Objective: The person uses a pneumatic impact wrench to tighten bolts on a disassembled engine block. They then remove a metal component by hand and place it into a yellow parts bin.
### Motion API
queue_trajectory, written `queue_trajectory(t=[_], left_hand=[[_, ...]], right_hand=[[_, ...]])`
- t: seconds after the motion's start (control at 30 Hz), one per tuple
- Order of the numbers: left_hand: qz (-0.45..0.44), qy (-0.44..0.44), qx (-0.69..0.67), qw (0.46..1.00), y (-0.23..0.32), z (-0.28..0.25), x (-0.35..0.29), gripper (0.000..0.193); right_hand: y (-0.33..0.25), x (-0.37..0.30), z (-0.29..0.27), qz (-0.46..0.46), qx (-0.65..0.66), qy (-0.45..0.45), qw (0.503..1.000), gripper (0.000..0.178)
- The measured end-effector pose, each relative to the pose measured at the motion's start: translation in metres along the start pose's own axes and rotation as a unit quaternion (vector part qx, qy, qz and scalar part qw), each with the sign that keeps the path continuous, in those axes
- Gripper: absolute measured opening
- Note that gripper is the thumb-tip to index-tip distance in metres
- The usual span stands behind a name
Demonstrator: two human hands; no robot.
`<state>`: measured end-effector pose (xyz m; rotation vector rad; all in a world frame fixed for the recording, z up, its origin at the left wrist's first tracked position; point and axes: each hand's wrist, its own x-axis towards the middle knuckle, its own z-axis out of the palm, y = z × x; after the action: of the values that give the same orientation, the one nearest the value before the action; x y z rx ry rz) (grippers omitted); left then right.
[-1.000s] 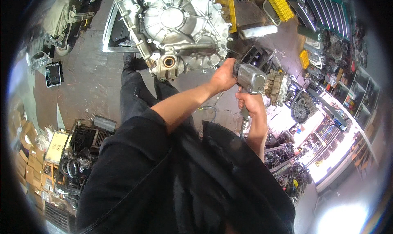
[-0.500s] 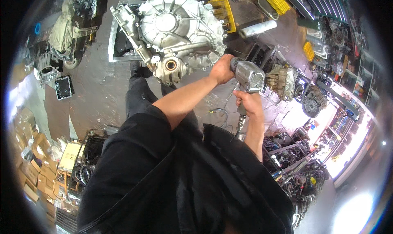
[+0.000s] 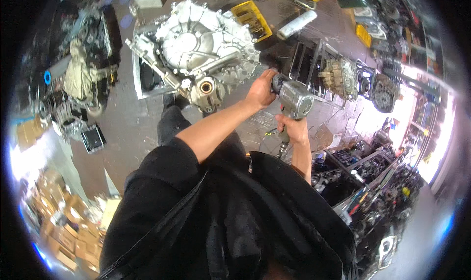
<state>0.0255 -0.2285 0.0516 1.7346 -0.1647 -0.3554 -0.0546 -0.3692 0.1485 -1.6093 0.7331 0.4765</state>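
A large silver transmission housing [image 3: 208, 44] with ribs and a bolt-lined edge stands before me, a round bore ringed in orange at its near end. To its right I hold a grey air impact wrench [image 3: 296, 99], its nose towards the housing. My right hand [image 3: 293, 127] is wrapped round the wrench's grip, with an air hose fitting [image 3: 283, 147] below. My left hand [image 3: 261, 89] is closed at the wrench's dark nose, close to the housing's right edge; its fingertips are partly hidden.
A metal-framed stand [image 3: 143, 74] is under the housing. Yellow crates [image 3: 251, 20], a white roll [image 3: 298, 25] and another gearbox part [image 3: 339, 79] lie beyond. At the left is a fabric-draped part [image 3: 81, 76]; cardboard boxes [image 3: 73, 226] pile at lower left, parts racks [image 3: 353, 167] at right.
The view has shifted, so the housing and floor items sit differently in the picture. Both hands keep their hold on the impact wrench, which appears slightly lower and further left.
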Motion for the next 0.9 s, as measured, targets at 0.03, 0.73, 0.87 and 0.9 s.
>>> queue_trajectory(t=[0.03,0.73,0.87,0.9], left_hand=[[0.003,-0.013,0.011,1.000,0.007,-0.002,-0.008,0.067],[0.525,-0.441,-0.020,0.728,0.188,-0.030,-0.301,0.067],[0.344,-0.482,0.130,0.795,0.090,-0.027,-0.269,0.064],[0.280,-0.479,0.170,0.815,0.064,-0.032,-0.256,0.065]], right_hand=[[0.007,-0.013,0.000,-0.021,0.012,-0.004,1.000,0.030],[0.179,-0.478,0.146,-0.261,0.229,0.614,0.709,0.020],[0.261,-0.533,0.123,-0.329,0.346,0.690,0.544,0.033],[0.285,-0.546,0.115,-0.303,0.394,0.710,0.500,0.039]])
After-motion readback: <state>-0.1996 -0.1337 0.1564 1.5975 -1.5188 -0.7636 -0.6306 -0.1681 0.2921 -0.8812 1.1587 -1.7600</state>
